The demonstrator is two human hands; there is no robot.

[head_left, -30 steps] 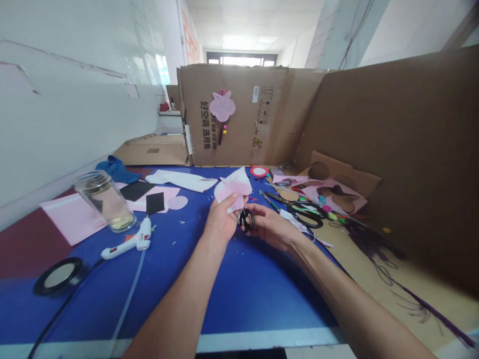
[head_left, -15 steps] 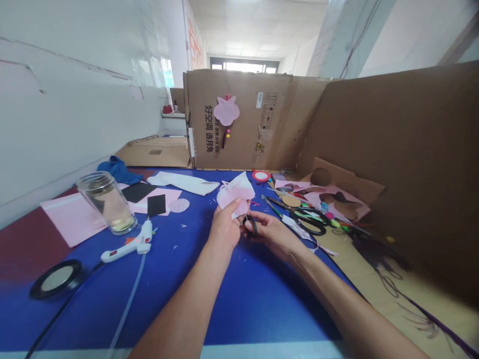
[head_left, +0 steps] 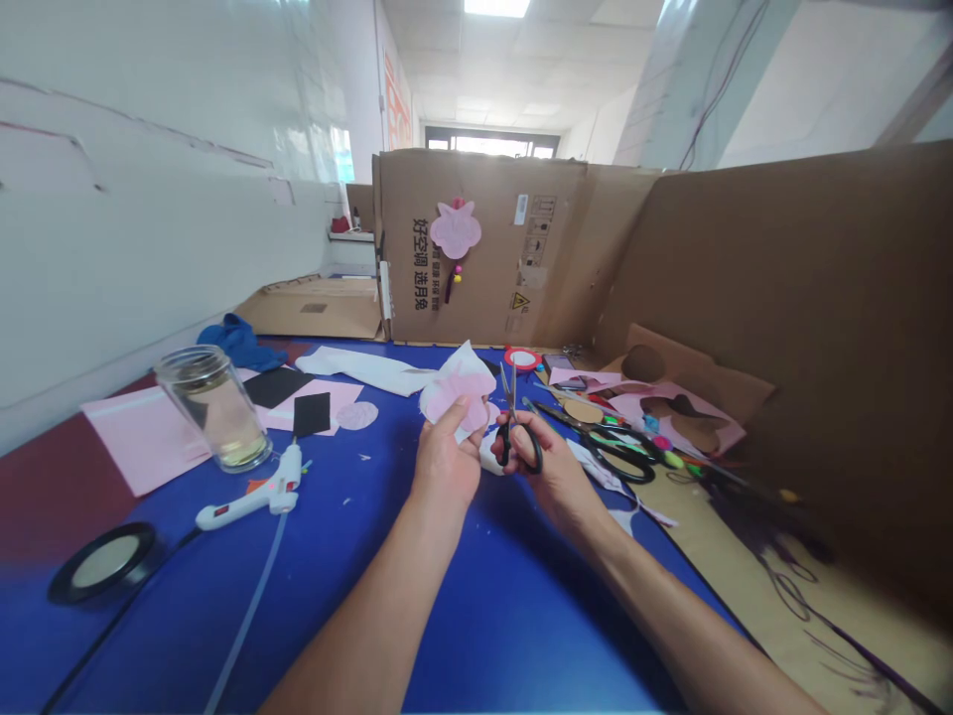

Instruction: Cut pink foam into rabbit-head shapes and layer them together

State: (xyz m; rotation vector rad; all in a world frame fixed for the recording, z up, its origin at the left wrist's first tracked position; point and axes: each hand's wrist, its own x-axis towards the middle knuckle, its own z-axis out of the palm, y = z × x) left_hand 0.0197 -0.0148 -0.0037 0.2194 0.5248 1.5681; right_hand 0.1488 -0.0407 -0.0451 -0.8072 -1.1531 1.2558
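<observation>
My left hand (head_left: 449,459) pinches a pink petal-edged piece (head_left: 476,389) together with a white sheet (head_left: 467,359) behind it, thumb on the pink side. Whether the sheet is cloth or paper I cannot tell. In my right hand (head_left: 552,465) are small black-handled scissors (head_left: 511,399), fingers through the loops. Their blades point up and stand slightly apart, just right of the pink piece and clear of it. A white scrap (head_left: 491,457) shows between the two hands, partly hidden.
At left are a glue gun (head_left: 249,501), a glass jar (head_left: 215,407), black tape (head_left: 104,564) and pink sheets (head_left: 145,442). Larger scissors (head_left: 621,459), pompoms (head_left: 662,444) and cut pink scraps (head_left: 692,412) lie at right. Cardboard (head_left: 566,268) walls the back, bearing a pink ornament (head_left: 456,230).
The scissors have come away from the white sheet to the right, and their blades now point up in view. The left hand has turned the pink piece more toward me.
</observation>
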